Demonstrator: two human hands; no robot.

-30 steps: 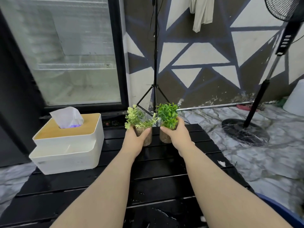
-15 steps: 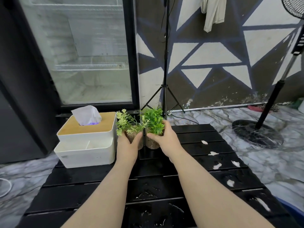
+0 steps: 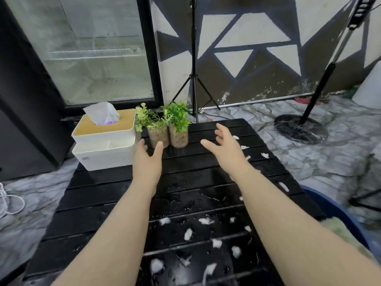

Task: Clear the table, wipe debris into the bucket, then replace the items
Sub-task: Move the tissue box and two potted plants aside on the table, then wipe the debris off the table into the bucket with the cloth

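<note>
Two small potted plants stand side by side at the far edge of the black slatted table [image 3: 99, 195]: the left plant [image 3: 157, 135] and the right plant [image 3: 179, 136]. A white tissue box [image 3: 105, 145] with a wooden lid sits to their left. My left hand [image 3: 147, 159] is open just in front of the left plant, its thumb tip close to the pot. My right hand [image 3: 225, 146] is open to the right of the plants, holding nothing. White debris scraps [image 3: 204, 220] lie scattered over the near and right parts of the table. A blue bucket [image 3: 338, 211] shows at the right edge.
A glass-door fridge [image 3: 92, 50] stands behind the table. A black tripod [image 3: 193, 79] rises beyond the far edge. A fan stand with round base [image 3: 301, 129] is on the marble floor at right. A white rope [image 3: 10, 201] lies on the floor at left.
Both hands carried the two plants leftward to beside the tissue box, set them down and let go. The hands now hover open, drawn back from the pots.
</note>
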